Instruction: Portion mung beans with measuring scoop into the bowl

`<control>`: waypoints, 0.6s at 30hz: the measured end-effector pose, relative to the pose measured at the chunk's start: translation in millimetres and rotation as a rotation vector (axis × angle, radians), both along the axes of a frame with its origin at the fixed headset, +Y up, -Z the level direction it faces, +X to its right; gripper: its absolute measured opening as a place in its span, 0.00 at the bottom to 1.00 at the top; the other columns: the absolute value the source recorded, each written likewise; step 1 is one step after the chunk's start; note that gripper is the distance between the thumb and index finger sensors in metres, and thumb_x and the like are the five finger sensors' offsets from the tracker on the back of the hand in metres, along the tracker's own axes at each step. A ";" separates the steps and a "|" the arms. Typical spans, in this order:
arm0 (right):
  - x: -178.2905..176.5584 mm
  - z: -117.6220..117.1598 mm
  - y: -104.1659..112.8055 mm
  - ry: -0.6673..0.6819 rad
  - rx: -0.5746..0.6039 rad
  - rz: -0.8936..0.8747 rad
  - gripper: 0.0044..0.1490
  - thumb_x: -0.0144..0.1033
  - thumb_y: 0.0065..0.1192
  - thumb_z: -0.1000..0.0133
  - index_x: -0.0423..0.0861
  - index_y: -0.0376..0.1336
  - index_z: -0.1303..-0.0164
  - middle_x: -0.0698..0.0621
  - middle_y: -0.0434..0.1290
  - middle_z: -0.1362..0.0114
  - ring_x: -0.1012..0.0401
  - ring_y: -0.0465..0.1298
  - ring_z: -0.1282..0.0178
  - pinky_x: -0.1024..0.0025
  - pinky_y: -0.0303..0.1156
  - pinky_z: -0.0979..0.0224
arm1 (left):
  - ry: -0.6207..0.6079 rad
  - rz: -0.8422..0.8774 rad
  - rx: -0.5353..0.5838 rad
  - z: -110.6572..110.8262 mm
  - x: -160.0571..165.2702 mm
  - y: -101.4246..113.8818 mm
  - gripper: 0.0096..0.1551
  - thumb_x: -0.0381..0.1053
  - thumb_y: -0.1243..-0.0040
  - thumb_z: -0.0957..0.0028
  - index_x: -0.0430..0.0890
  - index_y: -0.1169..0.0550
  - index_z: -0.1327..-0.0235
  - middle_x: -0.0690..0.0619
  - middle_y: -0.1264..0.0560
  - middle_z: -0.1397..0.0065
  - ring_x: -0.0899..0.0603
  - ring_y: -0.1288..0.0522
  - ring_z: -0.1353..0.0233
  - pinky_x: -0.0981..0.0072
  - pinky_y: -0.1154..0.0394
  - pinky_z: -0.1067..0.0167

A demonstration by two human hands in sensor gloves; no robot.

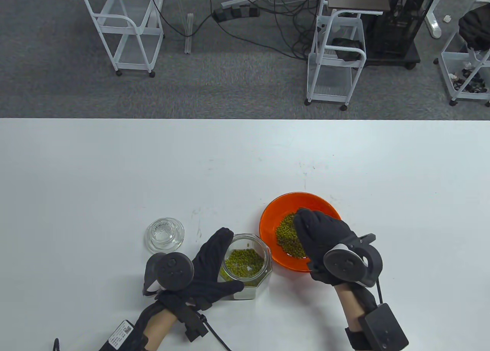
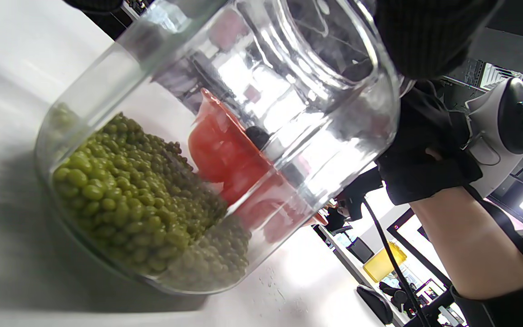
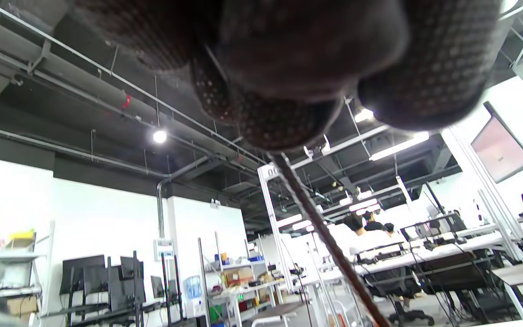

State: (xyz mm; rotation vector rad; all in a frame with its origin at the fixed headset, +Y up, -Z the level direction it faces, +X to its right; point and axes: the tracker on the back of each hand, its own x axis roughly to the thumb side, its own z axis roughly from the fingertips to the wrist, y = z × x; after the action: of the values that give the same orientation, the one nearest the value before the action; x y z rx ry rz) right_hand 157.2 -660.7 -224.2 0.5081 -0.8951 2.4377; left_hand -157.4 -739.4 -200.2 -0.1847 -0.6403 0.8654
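An orange bowl (image 1: 274,210) holds a heap of mung beans (image 1: 285,233). My right hand (image 1: 311,228) hovers over it, knuckles up and fingers curled. In the right wrist view those fingers (image 3: 284,77) grip a thin brown scoop handle (image 3: 329,240); the scoop's cup is hidden under the hand. Left of the bowl stands a glass jar (image 1: 248,266) partly filled with mung beans (image 2: 130,195). My left hand (image 1: 222,261) wraps around its left side, fingers behind and thumb in front. Through the jar (image 2: 288,81) the bowl (image 2: 216,150) shows as an orange shape.
A round glass lid (image 1: 165,234) lies on the white table (image 1: 115,175), left of the jar. Beyond the table's far edge are white wire carts (image 1: 126,25), cables and a power strip on grey carpet.
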 end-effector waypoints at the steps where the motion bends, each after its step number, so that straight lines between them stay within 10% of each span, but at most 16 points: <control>1: 1.0 2.1 2.8 -0.010 0.023 -0.019 0.26 0.51 0.57 0.41 0.43 0.75 0.51 0.41 0.82 0.61 0.61 0.80 0.81 0.58 0.84 0.60 | 0.000 0.000 0.000 0.0 0.0 0.0 0.69 0.72 0.38 0.48 0.46 0.64 0.13 0.34 0.59 0.09 0.24 0.49 0.13 0.19 0.45 0.27; 18: 36.4 10.1 23.0 -0.014 0.081 -0.503 0.26 0.53 0.54 0.40 0.45 0.74 0.53 0.45 0.81 0.64 0.65 0.79 0.82 0.62 0.85 0.61 | 0.000 0.000 0.000 0.0 0.0 0.0 0.69 0.72 0.38 0.48 0.46 0.63 0.13 0.34 0.59 0.09 0.24 0.49 0.13 0.19 0.46 0.27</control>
State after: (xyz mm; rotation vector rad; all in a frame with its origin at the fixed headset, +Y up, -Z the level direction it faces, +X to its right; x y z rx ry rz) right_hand 193.6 -637.7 -214.1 0.2527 -0.9919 1.9567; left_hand -157.4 -739.4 -200.2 -0.1847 -0.6403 0.8654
